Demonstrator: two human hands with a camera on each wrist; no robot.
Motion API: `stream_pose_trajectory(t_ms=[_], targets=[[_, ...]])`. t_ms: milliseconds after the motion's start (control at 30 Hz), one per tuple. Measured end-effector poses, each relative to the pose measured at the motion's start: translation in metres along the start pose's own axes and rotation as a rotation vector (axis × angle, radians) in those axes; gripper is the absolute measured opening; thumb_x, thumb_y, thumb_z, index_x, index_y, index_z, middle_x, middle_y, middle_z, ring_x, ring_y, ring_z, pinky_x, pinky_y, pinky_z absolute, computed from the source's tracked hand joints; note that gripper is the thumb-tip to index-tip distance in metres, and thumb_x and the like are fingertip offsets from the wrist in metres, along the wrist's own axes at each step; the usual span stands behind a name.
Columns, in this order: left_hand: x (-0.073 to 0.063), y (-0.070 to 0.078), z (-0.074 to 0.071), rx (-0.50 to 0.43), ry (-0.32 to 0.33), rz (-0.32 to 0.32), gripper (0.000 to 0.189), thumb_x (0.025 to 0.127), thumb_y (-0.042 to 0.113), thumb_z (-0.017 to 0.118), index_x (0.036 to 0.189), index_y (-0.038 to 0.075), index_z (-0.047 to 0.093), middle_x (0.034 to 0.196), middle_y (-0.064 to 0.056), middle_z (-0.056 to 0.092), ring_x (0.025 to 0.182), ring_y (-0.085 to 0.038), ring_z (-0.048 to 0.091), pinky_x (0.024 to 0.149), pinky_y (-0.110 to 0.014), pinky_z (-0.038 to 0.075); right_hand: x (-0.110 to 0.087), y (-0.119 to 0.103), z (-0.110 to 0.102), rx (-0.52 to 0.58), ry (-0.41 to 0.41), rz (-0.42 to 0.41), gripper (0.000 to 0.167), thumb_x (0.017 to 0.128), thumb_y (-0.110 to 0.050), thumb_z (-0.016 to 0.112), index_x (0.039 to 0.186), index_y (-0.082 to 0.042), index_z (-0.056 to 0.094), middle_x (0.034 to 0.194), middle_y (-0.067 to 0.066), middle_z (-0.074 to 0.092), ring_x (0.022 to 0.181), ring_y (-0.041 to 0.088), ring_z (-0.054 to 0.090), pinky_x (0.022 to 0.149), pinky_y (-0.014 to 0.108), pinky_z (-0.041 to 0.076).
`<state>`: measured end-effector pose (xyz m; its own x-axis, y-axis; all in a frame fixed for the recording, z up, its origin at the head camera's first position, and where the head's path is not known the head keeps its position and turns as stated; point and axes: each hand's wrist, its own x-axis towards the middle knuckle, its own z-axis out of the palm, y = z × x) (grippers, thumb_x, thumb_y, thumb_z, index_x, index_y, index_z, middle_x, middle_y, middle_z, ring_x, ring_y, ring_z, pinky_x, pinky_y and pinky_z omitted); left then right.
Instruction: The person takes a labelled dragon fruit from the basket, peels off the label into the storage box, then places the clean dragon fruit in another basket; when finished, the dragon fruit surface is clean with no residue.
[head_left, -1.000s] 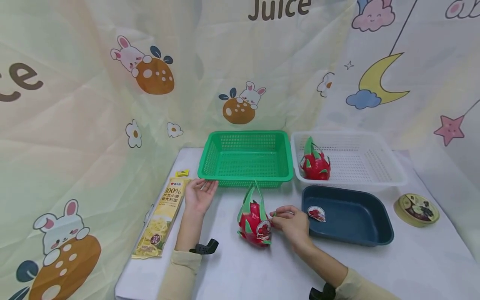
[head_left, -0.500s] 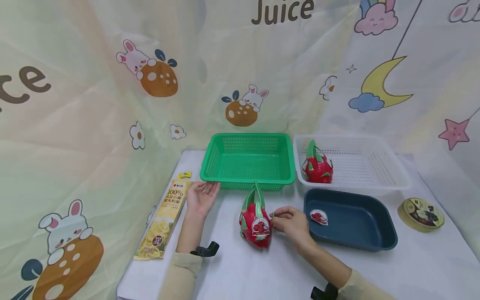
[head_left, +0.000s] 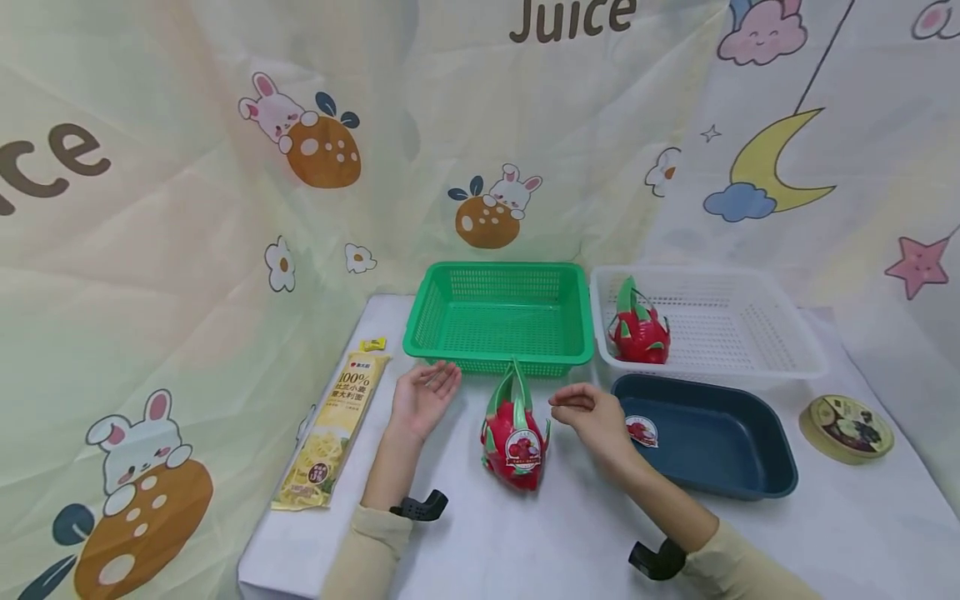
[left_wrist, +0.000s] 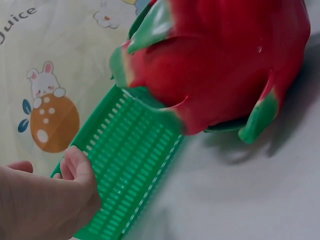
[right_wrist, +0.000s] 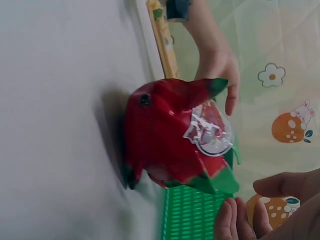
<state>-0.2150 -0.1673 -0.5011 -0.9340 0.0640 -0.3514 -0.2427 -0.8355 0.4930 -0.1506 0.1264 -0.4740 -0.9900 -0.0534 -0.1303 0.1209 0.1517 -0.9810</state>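
Observation:
A red dragon fruit [head_left: 506, 454] with green leaf tips and a round label [head_left: 523, 450] stands on the white cloth in front of me. To its left, my left hand [head_left: 426, 402] is palm up with fingers loosely bent, holding nothing, near the front of the green basket [head_left: 498, 364]. On the other side, my right hand [head_left: 592, 414] hovers just off the fruit. In the right wrist view its thumb [right_wrist: 280, 184] and fingers are apart with nothing between them. A second dragon fruit [head_left: 640, 337] sits in the white basket [head_left: 750, 367].
A dark blue tray [head_left: 720, 442] with a loose sticker [head_left: 642, 431] on its left side stands at the right. Beyond it is a round tin [head_left: 847, 429]. A yellow pasta packet [head_left: 330, 433] and a small yellow packet [head_left: 372, 343] lie along the left edge.
The dragon fruit has turned so its label faces me. My right hand has let go of its right side and drawn up. My left hand has shifted slightly right.

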Motion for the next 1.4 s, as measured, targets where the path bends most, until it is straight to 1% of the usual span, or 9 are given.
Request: stream_pose_trajectory(t_ms=[100, 233, 433, 600, 800, 967, 1100, 1233, 1400], targets=[[-0.002, -0.006, 0.002, 0.049, -0.028, -0.006, 0.029, 0.105, 0.007, 0.042, 0.131, -0.005, 0.047, 0.137, -0.023, 0.048, 0.142, -0.035, 0.042, 0.119, -0.041, 0.041, 0.001, -0.006, -0.003, -0.002, -0.059, -0.010, 0.029, 0.098, -0.010, 0.072, 0.123, 0.002, 0.066, 0.116, 0.017, 0.073, 0.106, 0.028, 0.072, 0.088, 0.023, 0.058], [-0.006, -0.013, 0.004, 0.119, -0.077, -0.016, 0.034, 0.106, 0.009, 0.042, 0.136, -0.006, 0.045, 0.136, -0.024, 0.050, 0.142, -0.038, 0.041, 0.120, -0.043, 0.039, 0.002, -0.010, -0.004, 0.017, -0.123, -0.012, 0.028, 0.099, -0.007, 0.070, 0.123, 0.004, 0.065, 0.116, 0.020, 0.073, 0.109, 0.036, 0.072, 0.092, 0.033, 0.061], [-0.011, -0.021, 0.006, 0.265, -0.193, -0.053, 0.051, 0.107, 0.013, 0.041, 0.152, -0.011, 0.031, 0.155, -0.033, 0.037, 0.140, -0.042, 0.044, 0.122, -0.047, 0.036, 0.002, -0.013, -0.003, -0.017, -0.199, -0.034, 0.028, 0.099, -0.005, 0.068, 0.124, 0.007, 0.064, 0.117, 0.024, 0.073, 0.106, 0.037, 0.073, 0.087, 0.033, 0.062], [-0.012, -0.025, 0.007, 0.406, -0.258, -0.048, 0.048, 0.107, 0.011, 0.045, 0.149, -0.011, 0.037, 0.149, -0.030, 0.046, 0.146, -0.048, 0.039, 0.121, -0.048, 0.037, 0.002, -0.014, -0.003, -0.034, -0.275, -0.066, 0.031, 0.100, -0.006, 0.068, 0.127, 0.009, 0.063, 0.118, 0.025, 0.073, 0.106, 0.037, 0.074, 0.089, 0.039, 0.062], [-0.013, -0.027, 0.003, 0.464, -0.315, -0.065, 0.048, 0.108, 0.014, 0.044, 0.150, -0.008, 0.038, 0.153, -0.029, 0.043, 0.146, -0.046, 0.040, 0.122, -0.048, 0.036, 0.003, -0.009, 0.000, -0.018, -0.297, -0.036, 0.029, 0.100, -0.007, 0.067, 0.125, 0.008, 0.065, 0.116, 0.023, 0.074, 0.104, 0.034, 0.075, 0.089, 0.042, 0.062], [-0.012, -0.028, 0.001, 0.505, -0.340, -0.070, 0.048, 0.110, 0.014, 0.044, 0.153, -0.007, 0.037, 0.154, -0.029, 0.043, 0.142, -0.041, 0.046, 0.122, -0.048, 0.035, 0.004, -0.005, 0.001, 0.009, -0.331, -0.029, 0.029, 0.100, -0.007, 0.068, 0.124, 0.009, 0.065, 0.116, 0.024, 0.074, 0.102, 0.033, 0.075, 0.091, 0.047, 0.060], [-0.011, -0.029, 0.000, 0.553, -0.346, -0.063, 0.048, 0.109, 0.011, 0.046, 0.153, -0.007, 0.038, 0.154, -0.030, 0.044, 0.141, -0.039, 0.049, 0.119, -0.045, 0.040, 0.005, -0.003, -0.001, 0.022, -0.368, -0.034, 0.030, 0.101, -0.009, 0.068, 0.125, 0.010, 0.064, 0.116, 0.024, 0.074, 0.102, 0.033, 0.075, 0.093, 0.050, 0.059], [-0.011, -0.029, -0.001, 0.681, -0.359, -0.038, 0.046, 0.109, 0.011, 0.049, 0.152, -0.004, 0.042, 0.152, -0.027, 0.051, 0.138, -0.034, 0.055, 0.114, -0.040, 0.047, 0.007, -0.001, -0.002, 0.004, -0.377, -0.027, 0.030, 0.100, -0.009, 0.069, 0.124, 0.008, 0.066, 0.114, 0.021, 0.075, 0.101, 0.031, 0.075, 0.091, 0.044, 0.061], [-0.010, -0.029, -0.001, 0.807, -0.363, 0.011, 0.045, 0.105, 0.011, 0.060, 0.147, 0.001, 0.050, 0.140, -0.021, 0.064, 0.125, -0.027, 0.066, 0.109, -0.040, 0.052, 0.010, 0.001, -0.004, -0.036, -0.410, -0.033, 0.028, 0.099, -0.010, 0.070, 0.122, 0.006, 0.067, 0.109, 0.019, 0.077, 0.099, 0.028, 0.075, 0.089, 0.042, 0.062]])
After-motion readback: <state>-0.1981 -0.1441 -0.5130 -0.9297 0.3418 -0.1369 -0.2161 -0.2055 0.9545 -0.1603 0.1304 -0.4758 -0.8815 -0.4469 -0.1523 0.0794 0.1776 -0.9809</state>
